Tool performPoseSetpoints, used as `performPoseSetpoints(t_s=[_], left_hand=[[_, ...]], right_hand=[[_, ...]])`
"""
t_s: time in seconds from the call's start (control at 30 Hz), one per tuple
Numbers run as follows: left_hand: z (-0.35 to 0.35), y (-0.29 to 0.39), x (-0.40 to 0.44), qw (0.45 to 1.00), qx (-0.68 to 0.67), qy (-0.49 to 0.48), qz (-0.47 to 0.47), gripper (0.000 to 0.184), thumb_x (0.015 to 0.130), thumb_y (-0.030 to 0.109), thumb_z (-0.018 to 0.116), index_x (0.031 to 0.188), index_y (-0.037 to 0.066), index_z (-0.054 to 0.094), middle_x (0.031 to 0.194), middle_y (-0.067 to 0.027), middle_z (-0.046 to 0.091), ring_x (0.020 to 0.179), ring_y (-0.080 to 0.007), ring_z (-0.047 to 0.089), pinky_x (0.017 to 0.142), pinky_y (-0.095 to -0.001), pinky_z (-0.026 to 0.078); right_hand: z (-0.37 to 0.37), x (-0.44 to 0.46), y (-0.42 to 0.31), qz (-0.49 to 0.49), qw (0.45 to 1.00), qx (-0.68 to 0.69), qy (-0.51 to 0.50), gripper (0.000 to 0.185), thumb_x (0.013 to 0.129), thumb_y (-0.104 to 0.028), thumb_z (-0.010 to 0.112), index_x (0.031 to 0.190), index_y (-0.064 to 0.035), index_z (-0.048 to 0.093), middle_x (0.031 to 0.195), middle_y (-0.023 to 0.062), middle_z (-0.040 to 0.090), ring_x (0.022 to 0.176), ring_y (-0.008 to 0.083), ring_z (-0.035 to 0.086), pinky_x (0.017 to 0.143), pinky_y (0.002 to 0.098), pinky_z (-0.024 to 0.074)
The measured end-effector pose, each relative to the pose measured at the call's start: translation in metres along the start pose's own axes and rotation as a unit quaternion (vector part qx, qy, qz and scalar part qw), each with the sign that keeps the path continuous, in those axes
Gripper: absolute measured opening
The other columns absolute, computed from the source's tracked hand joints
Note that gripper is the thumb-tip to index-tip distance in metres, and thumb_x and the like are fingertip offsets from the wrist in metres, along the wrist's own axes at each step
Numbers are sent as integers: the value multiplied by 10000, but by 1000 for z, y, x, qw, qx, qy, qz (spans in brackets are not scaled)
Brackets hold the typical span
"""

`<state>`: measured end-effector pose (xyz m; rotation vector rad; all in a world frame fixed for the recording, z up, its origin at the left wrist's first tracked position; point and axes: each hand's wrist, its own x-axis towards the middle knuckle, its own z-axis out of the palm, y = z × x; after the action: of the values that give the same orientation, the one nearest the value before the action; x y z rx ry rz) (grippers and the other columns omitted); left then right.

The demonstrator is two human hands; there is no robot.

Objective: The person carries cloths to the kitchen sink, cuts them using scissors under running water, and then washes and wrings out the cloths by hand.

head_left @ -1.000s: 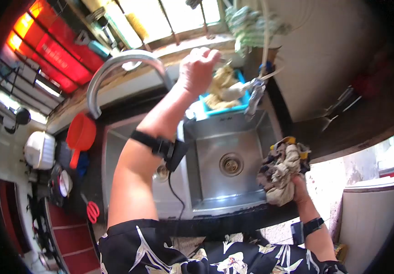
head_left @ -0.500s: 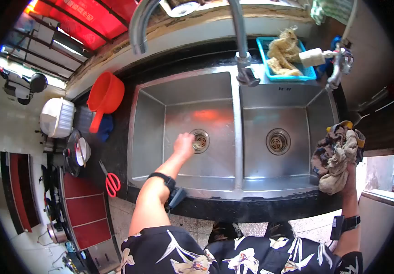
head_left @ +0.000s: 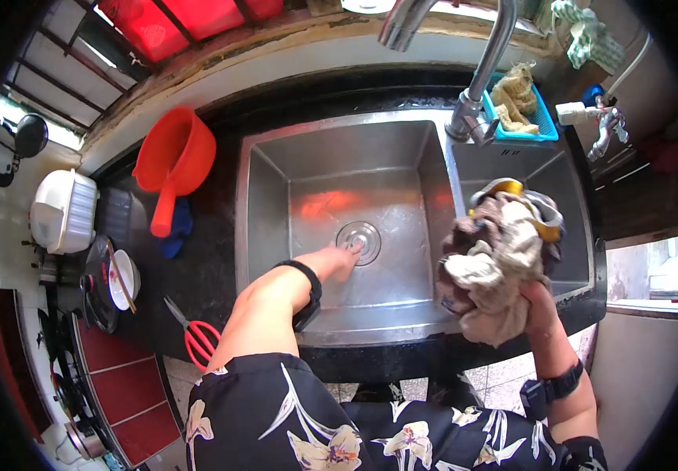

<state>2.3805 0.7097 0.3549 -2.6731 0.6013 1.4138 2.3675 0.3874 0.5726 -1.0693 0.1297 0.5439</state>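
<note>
My left hand (head_left: 345, 259) reaches down into the left sink basin (head_left: 307, 275), its fingers together at the middle of a round metal drain stopper (head_left: 369, 233). The stopper lies over the drain and is partly behind the fingers. My right hand (head_left: 540, 308) grips a bulky bundle of crumpled cloths (head_left: 496, 259), grey, beige and patterned with some yellow. It holds the bundle over the divider and the right basin (head_left: 578, 235), hiding much of that basin. Most of my right fingers are behind the cloth.
A curved faucet (head_left: 500, 47) rises behind the divider. At the back right are a blue basket (head_left: 544, 125) with a tan scrubber and a wall tap (head_left: 607, 129). A red dipper (head_left: 178, 153), red-handled scissors (head_left: 190, 334) and a white bowl (head_left: 124, 279) lie on the left.
My left hand has gone from high by the window down to the left drain, which a shiny disc now covers. My right hand has brought the cloth bundle leftward, from the sink's right edge over the basins.
</note>
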Motion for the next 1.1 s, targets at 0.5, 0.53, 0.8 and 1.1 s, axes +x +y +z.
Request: performPoseSetpoints(t_s=[0.5,0.53,0.8,1.1], left_hand=[[-47,-20,-202,162,-913,328,183,393,835,119,428,1215,99,332,1082,-114,503,948,-285,522,795,-396,434],[-45,-22,-205,98,-903,352,224,320,843,123,409,1161,94,383,1034,-130,534,929,-301,528,795,-416,431],[-61,-28,-209,-144,-860,406,275,138,802,83,432,827,3,541,825,-124,601,754,-243,574,709,-395,430],[-89,5,-181,233,-857,459,-26,266,773,115,501,1036,147,478,802,-7,530,685,-126,517,605,-329,425]], right_hand=[[61,127,-39,-563,574,-593,48,385,679,-142,600,1023,0,498,1031,185,488,1002,325,463,886,399,354],[65,141,-51,-562,677,-474,38,370,712,-177,572,1025,4,496,1036,182,489,1009,303,465,890,368,348],[24,171,-25,-364,726,-584,3,391,725,-210,577,1054,-14,503,1025,158,545,958,259,522,840,309,392],[135,160,-23,-359,845,-379,-116,443,712,-129,572,1125,-29,450,1073,132,531,983,202,503,834,278,388]])
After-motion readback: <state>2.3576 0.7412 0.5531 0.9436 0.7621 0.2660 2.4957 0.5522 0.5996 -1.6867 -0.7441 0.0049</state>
